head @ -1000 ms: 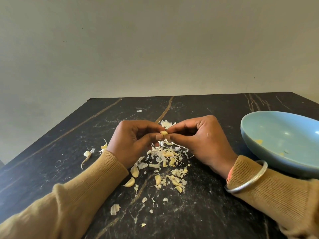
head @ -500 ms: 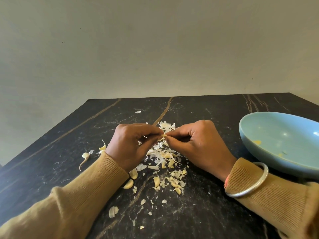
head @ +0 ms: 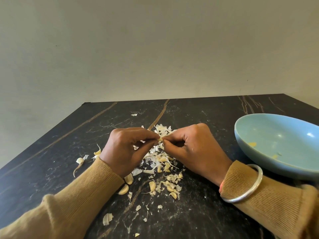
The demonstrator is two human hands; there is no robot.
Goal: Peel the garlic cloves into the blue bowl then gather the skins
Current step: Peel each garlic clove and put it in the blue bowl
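Observation:
Both hands meet over the middle of the black marble table point(head: 198, 214). My left hand point(head: 126, 149) and my right hand point(head: 191, 147) pinch one small garlic clove point(head: 160, 139) between their fingertips; most of the clove is hidden. Under and in front of the hands lies a loose pile of garlic skins point(head: 160, 163) mixed with small cloves point(head: 152, 184). The blue bowl point(head: 269, 163) stands at the right, beside my right wrist, with a few yellowish bits point(head: 252, 144) inside.
More cloves lie near my left wrist point(head: 124, 189), and a clove with a long stem point(head: 79, 161) sits further left. Stray skin flakes are scattered toward the front edge point(head: 107, 218) and one far back point(head: 134, 114). A plain wall rises behind the table.
The hands have risen slightly and shifted a little toward the back, still pinching the same clove. The pile and the bowl have not moved.

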